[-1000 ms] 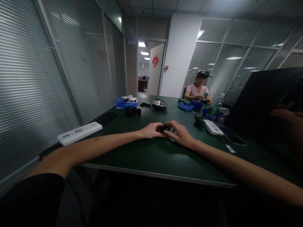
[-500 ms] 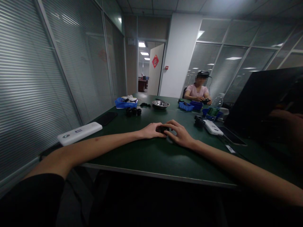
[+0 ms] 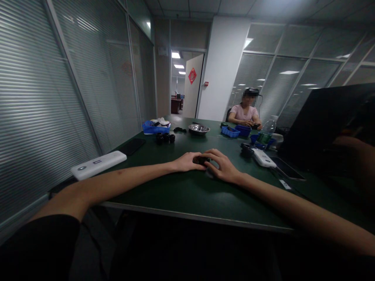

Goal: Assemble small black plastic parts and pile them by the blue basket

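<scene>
Both my hands meet over the middle of the green table (image 3: 181, 195), around a small black rounded part (image 3: 201, 160). My left hand (image 3: 187, 162) grips it from the left, thumb in front and fingers partly behind it. From the right, my right hand (image 3: 220, 164) bends over the part, with its fingertips and thumb on its right side. The fingers cover much of the part, so its exact kind cannot be made out. Beyond my hands, several black round parts (image 3: 165, 137) stand in a group, with a shiny metal bowl (image 3: 199, 132) to their right.
At the left edge lie a white power bank (image 3: 99, 164) and a dark flat phone-like thing (image 3: 132, 146). Blue baskets (image 3: 230, 132) stand farther back. To the right are black parts (image 3: 247, 150), a bottle (image 3: 266, 134), another white power bank (image 3: 263, 158) and a large dark screen (image 3: 325, 128). A person sits opposite.
My right thumb and fingers have shifted very slightly on the black part. My left hand looks unmoved. Across the table, the other person's hands have moved a little.
</scene>
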### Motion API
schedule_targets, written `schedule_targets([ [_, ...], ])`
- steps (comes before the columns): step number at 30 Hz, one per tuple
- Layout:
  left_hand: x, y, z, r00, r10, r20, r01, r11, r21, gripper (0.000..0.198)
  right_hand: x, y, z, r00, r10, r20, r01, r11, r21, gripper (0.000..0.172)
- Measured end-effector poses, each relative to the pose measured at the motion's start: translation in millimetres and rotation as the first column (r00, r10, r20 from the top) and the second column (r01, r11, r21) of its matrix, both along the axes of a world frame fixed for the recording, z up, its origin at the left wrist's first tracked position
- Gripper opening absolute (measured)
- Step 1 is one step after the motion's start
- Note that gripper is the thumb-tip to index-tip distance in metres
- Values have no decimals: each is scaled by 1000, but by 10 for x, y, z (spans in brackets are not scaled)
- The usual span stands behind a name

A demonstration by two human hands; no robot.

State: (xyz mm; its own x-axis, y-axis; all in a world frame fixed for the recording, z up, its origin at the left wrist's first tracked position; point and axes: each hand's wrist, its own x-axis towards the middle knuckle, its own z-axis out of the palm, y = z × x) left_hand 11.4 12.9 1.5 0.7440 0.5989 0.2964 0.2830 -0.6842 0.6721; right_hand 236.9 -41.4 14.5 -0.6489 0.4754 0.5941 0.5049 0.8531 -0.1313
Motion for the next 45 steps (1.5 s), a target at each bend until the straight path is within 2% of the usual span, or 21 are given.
schedule_targets([
  [30, 7, -3, -8, 1000, 18, -5, -18, 1000, -22, 59, 10, 9, -16, 997, 83, -11, -82, 997, 4, 38],
  [37, 7, 11, -24, 1000, 3, 1, -3, 1000, -18, 58, -16, -20, -6, 1000, -14, -23, 15, 999, 45, 30],
  [45, 8, -14, 8, 999, 36, -6, -37, 999, -30, 56, -37, -49, 5, 986, -165, 16, 164, 984, 74, 32],
])
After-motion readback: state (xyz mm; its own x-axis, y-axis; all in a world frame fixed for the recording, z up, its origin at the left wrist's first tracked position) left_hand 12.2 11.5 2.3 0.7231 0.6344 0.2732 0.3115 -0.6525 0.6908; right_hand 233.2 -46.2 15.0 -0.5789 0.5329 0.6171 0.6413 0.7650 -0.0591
